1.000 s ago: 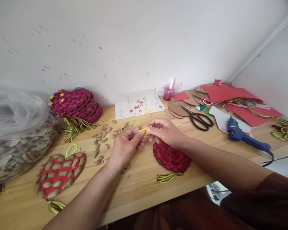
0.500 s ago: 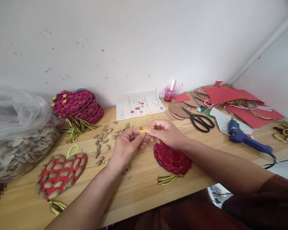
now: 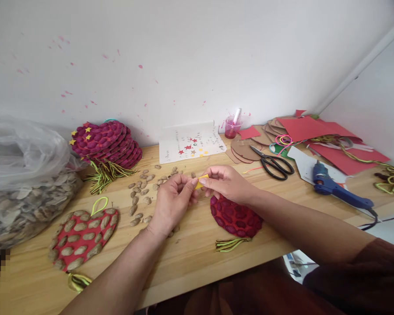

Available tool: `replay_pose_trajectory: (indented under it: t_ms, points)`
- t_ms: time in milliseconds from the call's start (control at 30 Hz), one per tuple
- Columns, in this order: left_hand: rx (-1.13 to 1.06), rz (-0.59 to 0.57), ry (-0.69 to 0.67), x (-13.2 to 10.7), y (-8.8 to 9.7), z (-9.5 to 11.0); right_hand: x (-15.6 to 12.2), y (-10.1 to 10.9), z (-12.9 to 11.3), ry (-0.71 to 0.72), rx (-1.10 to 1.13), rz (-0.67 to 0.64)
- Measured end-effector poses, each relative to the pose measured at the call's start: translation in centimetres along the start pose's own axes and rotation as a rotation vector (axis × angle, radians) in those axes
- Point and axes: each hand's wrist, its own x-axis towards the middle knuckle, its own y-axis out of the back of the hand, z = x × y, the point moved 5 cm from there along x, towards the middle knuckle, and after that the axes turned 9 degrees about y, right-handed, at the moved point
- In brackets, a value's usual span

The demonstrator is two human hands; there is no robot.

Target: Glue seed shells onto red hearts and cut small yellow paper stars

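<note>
A small yellow strip, perhaps folded paper (image 3: 202, 180), is pinched between the fingertips of my left hand (image 3: 177, 194) and my right hand (image 3: 228, 183). Both hands hover over the wooden table (image 3: 190, 262), fingers closed. Below my right hand lies a red craft piece covered with purple-painted nutshells (image 3: 236, 218), a green and brown yarn tassel (image 3: 232, 245) at its lower edge. Part of that piece is hidden by my right hand and forearm. Loose peanut shells (image 3: 134, 200) are scattered beside and behind my left hand.
At left are a red heart with plain shells (image 3: 82, 238), a clear bag of shells (image 3: 29, 205) and stacked purple hearts (image 3: 108, 142). A sheet with small stars (image 3: 174, 146) lies behind. Scissors (image 3: 276, 166), a blue glue gun (image 3: 341, 192) and red paper (image 3: 351, 155) sit at right.
My fingers have shifted slightly on the yellow strip, which is now tilted a little more and shows less of its left end. Everything else stays in place.
</note>
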Motion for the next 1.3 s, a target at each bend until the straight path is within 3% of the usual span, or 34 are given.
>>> replay_pose_trajectory:
  t_ms: [267, 400, 533, 700, 1033, 1300]
  points:
    - [0.078, -0.043, -0.044, -0.2, -0.2, 0.3, 0.0, 0.6, -0.5, 0.035, -0.021, 0.098]
    - [-0.022, 0.003, -0.022, 0.1, 0.2, 0.1, 0.2, 1.1, -0.8, 0.012, 0.021, 0.139]
    - [-0.145, -0.005, -0.035, 0.3, 0.3, 0.0, 0.2, 0.8, -0.7, 0.0, 0.043, 0.117]
    - [-0.138, -0.077, -0.026, 0.3, -0.1, -0.1, 0.0, 0.4, -0.4, -0.003, 0.04, 0.086]
    - [-0.156, -0.066, 0.017, 0.2, -0.2, -0.2, 0.1, 0.3, -0.4, 0.013, 0.022, 0.061]
    - [-0.332, -0.054, 0.1, 0.3, -0.2, -0.3, 0.1, 0.7, -0.4, 0.023, 0.016, 0.097]
